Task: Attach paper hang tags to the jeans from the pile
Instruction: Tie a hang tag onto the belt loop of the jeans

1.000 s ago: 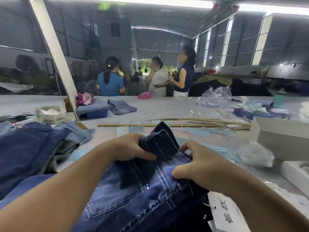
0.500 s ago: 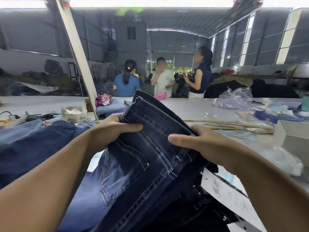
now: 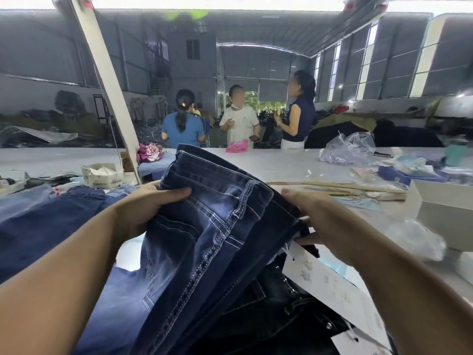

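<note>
Hands on one pair of jeans, lifted off the table and tilted up toward the camera, probably to bring the waistband and back pocket into reach for tagging. Left hand grips the waistband edge, thumb lying flat across the top of the denim, other fingers hidden behind the cloth. Right hand holds the opposite folded edge, thumb on top, fingers curled underneath; whether it also pinches the paper below, can't tell. Judged as a hold from two sides to keep the fabric taut and flat.

Denim is dark blue, faded paler on the seat, heavy white contrast stitching along seams and pocket, stiff-looking fold at the waist. Just under the right hand, a white paper hang tag with faint print, flat card, lying on a black garment with metal studs. Pile of blue jeans sits to the left on the table. Farther out: small cardboard box, slanted white post, crumpled clear plastic bag, white box on the right, wooden sticks. Three people stand beyond the table's far edge
</note>
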Action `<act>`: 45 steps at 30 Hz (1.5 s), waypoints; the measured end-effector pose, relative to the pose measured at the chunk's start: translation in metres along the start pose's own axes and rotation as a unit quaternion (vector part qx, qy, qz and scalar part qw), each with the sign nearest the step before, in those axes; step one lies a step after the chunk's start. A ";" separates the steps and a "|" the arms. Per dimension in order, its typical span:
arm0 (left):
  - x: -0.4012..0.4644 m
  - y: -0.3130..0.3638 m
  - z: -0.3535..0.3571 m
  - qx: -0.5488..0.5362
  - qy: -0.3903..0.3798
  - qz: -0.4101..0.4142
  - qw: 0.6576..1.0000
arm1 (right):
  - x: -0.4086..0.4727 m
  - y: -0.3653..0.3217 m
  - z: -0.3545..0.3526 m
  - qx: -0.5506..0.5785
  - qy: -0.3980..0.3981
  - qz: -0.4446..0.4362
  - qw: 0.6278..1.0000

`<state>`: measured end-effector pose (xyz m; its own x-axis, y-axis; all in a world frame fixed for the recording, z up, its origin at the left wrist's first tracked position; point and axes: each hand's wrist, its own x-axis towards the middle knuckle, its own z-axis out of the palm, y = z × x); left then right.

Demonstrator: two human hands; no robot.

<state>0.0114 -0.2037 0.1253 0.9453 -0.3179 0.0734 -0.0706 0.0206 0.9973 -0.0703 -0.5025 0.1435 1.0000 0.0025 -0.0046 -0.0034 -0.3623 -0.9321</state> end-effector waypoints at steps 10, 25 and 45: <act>0.009 -0.010 0.045 0.210 0.066 0.077 0.973 | -0.010 0.007 0.001 -0.199 0.090 -0.045 0.975; -0.008 -0.006 -0.004 -0.119 0.115 0.073 0.984 | -0.006 0.003 0.008 -0.184 -0.054 -0.104 0.976; 0.006 -0.035 0.025 -0.069 -0.062 -0.129 0.987 | 0.009 -0.030 0.092 0.318 -0.193 -0.208 0.905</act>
<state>0.0115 -0.2302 0.0910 0.8793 -0.4428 -0.1756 0.2198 0.0500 0.9743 -0.0619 -0.4062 0.1385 0.8396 0.3858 0.3825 0.2480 0.3543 -0.9017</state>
